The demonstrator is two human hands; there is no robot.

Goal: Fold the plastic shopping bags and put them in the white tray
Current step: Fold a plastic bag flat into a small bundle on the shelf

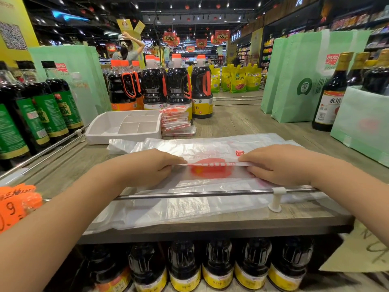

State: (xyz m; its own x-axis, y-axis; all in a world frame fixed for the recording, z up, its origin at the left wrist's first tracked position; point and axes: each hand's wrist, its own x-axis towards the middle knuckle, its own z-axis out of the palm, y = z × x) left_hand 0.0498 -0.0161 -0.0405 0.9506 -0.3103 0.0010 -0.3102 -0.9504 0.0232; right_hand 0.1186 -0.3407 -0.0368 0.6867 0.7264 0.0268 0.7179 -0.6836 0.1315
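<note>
- Nearest, on this side of the rail, the loose end of the plastic bag lies flat on the shelf top, running under the rail.
- Just beyond the rail, the left hand and right hand each pinch the bag's folded edge, fingers curled over it and thumbs beneath, one at either side of the red print.
- The film looks thin, limp, nearly weightless and slippery. It likely won't keep a crease unless pressed flat, so grip both ends of the fold line and keep it taut. The rail could snag it.
- Farther beyond the rail and to the left stands the white tray, with a stack of folded bags just beside its right wall.
- Farthest beyond the rail stand dark sauce bottles.
</note>
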